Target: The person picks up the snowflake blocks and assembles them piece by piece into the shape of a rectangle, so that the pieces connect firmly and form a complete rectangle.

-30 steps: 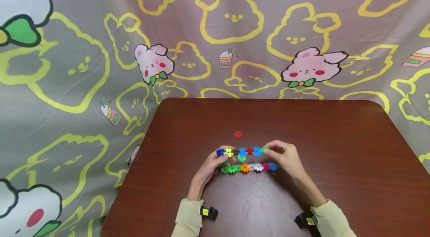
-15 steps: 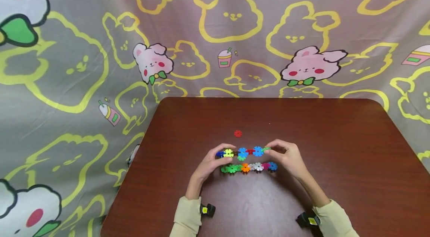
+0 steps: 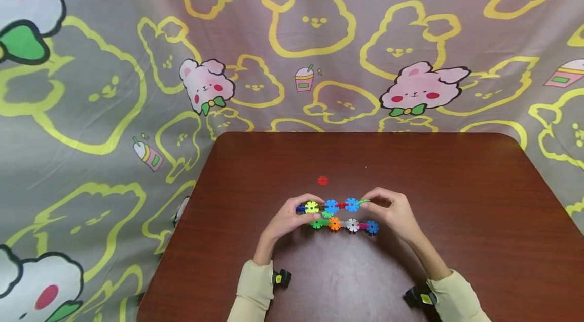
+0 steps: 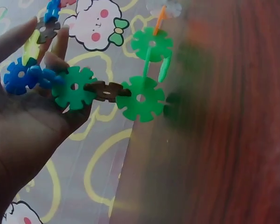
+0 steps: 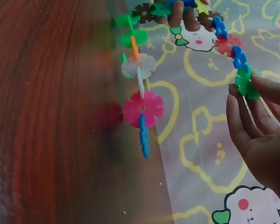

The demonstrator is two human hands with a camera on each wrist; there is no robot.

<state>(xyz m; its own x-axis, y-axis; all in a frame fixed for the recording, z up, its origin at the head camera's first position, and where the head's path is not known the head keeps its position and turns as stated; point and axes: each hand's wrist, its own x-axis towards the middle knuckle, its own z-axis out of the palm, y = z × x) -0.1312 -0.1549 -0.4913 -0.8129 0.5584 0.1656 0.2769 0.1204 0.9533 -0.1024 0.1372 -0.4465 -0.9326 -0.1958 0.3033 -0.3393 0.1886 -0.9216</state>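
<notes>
A chain of notched plastic snowflake discs is bent into upper and lower rows joined at the left. My left hand (image 3: pixel 283 220) holds the chain near a yellow disc (image 3: pixel 312 207); its fingers partly cover the blue discs there. Opposite, my right hand (image 3: pixel 399 213) pinches the green disc (image 5: pixel 246 84) at the upper row's right end. Between the hands runs the upper row, with blue discs (image 3: pixel 331 206) and red ones. Closer to me is the lower row, with an orange disc (image 3: pixel 334 223), white discs, a pink disc (image 5: pixel 143 109) and a blue end disc (image 3: pixel 371 227).
A loose red snowflake disc (image 3: pixel 323 181) lies on the brown table (image 3: pixel 433 170) beyond the chain. Behind the table hangs a patterned cloth (image 3: pixel 255 23). Each wrist wears a small black camera; one wrist camera (image 3: pixel 281 279) shows by the left sleeve.
The lower row has turned and risen slightly at its left part, so its discs face differently. My left hand has shifted a little. Both hands keep their hold on the chain.
</notes>
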